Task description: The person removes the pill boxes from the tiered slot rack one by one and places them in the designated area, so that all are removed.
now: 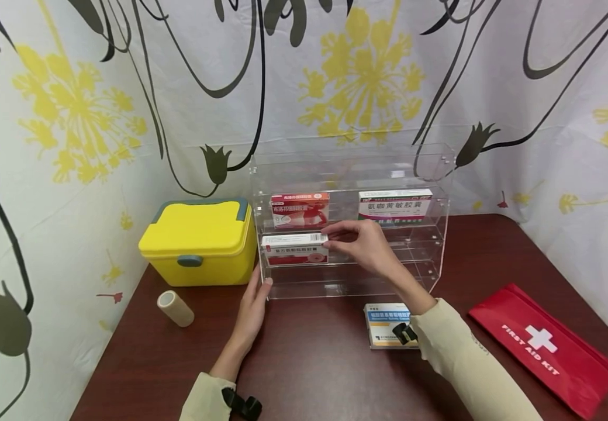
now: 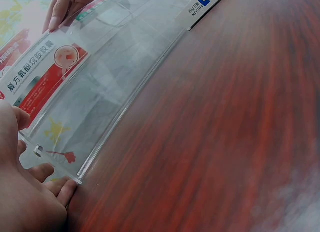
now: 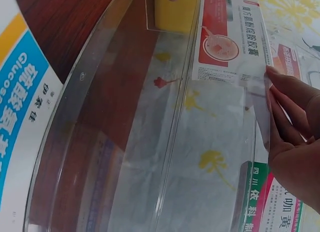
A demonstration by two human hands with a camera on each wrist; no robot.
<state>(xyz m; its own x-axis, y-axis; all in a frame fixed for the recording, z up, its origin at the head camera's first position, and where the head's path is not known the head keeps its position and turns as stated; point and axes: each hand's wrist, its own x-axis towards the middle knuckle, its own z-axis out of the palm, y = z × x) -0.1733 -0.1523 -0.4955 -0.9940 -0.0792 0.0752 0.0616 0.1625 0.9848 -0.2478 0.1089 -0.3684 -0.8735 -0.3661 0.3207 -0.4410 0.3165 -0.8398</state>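
A clear acrylic display shelf [image 1: 330,289] with stepped tiers stands at the table's back. My right hand [image 1: 369,248] pinches the right end of a white and red medicine box [image 1: 296,257], which sits on a lower tier at the left. In the right wrist view, the thumb and fingertips are at the end of this box [image 3: 227,34]. My left hand [image 1: 251,310] grips the shelf's lower left side panel, thumb inside and the other fingers outside. On the tier above are a red medicine box [image 1: 300,210] at left and a white, pink and green one [image 1: 396,207] at right.
A yellow lidded box [image 1: 196,240] stands left of the shelf, with a beige cylinder [image 1: 176,309] lying before it. A blue and white medicine box [image 1: 385,324] lies below my right forearm. At right lies a red first aid pouch [image 1: 546,348]. Patterned cloth hangs behind.
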